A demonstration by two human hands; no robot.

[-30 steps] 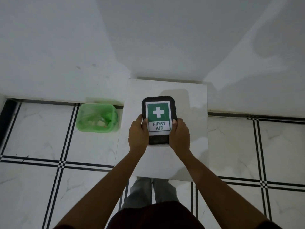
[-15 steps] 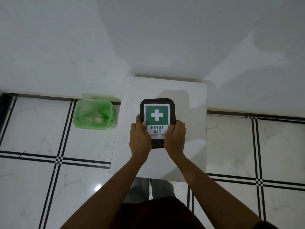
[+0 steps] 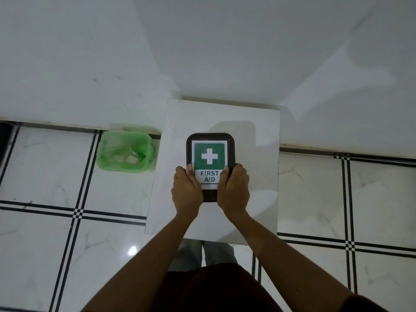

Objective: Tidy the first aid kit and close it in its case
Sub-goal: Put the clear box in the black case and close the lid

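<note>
A black first aid case (image 3: 210, 140) with a green and white "FIRST AID" label lies closed on a small white table (image 3: 256, 176). My left hand (image 3: 186, 192) grips its near left edge, thumb on the label. My right hand (image 3: 234, 189) grips its near right edge the same way. The hands cover the case's lower corners, and its contents are hidden.
A green bin (image 3: 126, 152) lined with a plastic bag and holding some rubbish stands on the tiled floor left of the table. White walls meet in a corner just behind the table. My legs show below the table's near edge.
Both hands have slid slightly toward each other along the case's near end. The view has shifted a little; the case stays flat on the table.
</note>
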